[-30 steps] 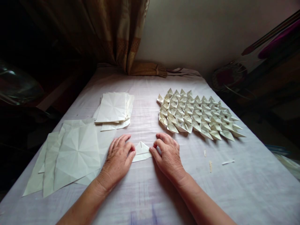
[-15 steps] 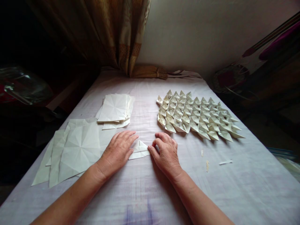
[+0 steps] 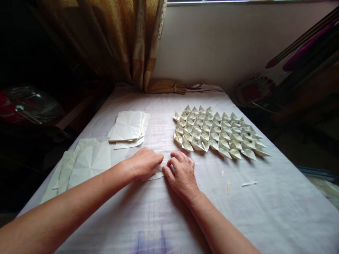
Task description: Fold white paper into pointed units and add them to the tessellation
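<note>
A small folded white paper (image 3: 156,175) lies flat on the cloth between my hands, mostly covered now. My left hand (image 3: 148,163) is curled over its left part, knuckles up, fingertips hidden beneath. At the paper's right corner, my right hand (image 3: 182,173) holds it down with bent thumb and forefinger, the other fingers curved toward the cloth. Large creased paper sheets (image 3: 91,158) spread out beyond my left forearm. Folded paper boats (image 3: 217,132) stand in close rows past my right hand.
A stack of creased paper squares (image 3: 126,126) sits at the back left. Small paper scraps (image 3: 228,187) and a white strip (image 3: 249,183) lie to the right. A patterned curtain (image 3: 143,46) hangs to the far edge of the cloth-covered table (image 3: 212,218).
My left hand has gone from flat, stretched fingers to a curled grip and moved right over the folded paper. My right hand stays at the corner. The view has tilted slightly up.
</note>
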The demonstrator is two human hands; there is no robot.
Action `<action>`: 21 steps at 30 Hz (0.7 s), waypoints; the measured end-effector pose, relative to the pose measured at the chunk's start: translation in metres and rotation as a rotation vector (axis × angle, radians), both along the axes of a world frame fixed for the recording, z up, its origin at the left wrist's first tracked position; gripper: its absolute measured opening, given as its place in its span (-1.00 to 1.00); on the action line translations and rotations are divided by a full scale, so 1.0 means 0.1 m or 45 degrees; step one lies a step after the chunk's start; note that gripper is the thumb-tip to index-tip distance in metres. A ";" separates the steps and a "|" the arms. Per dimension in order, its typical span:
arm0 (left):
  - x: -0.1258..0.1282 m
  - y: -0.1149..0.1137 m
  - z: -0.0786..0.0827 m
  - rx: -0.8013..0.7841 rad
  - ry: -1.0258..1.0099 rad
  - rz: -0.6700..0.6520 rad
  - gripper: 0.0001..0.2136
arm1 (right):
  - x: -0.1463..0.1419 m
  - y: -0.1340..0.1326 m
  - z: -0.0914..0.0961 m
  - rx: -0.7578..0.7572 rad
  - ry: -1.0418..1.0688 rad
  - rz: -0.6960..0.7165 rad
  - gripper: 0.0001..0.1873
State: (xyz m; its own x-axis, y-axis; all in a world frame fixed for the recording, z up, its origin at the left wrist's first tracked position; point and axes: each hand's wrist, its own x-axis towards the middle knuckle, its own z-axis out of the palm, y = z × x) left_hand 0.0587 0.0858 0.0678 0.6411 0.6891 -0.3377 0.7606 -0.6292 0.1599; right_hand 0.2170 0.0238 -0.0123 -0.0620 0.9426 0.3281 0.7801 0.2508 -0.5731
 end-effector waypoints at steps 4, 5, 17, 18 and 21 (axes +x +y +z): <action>-0.07 0.02 -0.02 -0.036 -0.086 0.118 -0.89 | 0.01 0.02 -0.04 0.074 0.117 0.035 -0.80; -0.10 0.01 -0.02 -0.037 -0.131 0.160 -0.90 | 0.02 0.03 -0.04 0.082 0.159 0.044 -0.74; -0.15 -0.39 -0.41 -0.251 -1.388 0.616 -0.73 | -0.03 0.00 0.07 0.116 0.415 0.241 -0.78; -0.18 -0.41 -0.43 -0.075 -1.338 0.595 -0.77 | -0.02 0.01 0.08 0.216 0.279 0.239 -0.79; -0.28 -0.47 -0.45 0.471 -1.131 0.427 -0.89 | 0.01 0.03 0.16 0.466 -0.123 0.225 -0.78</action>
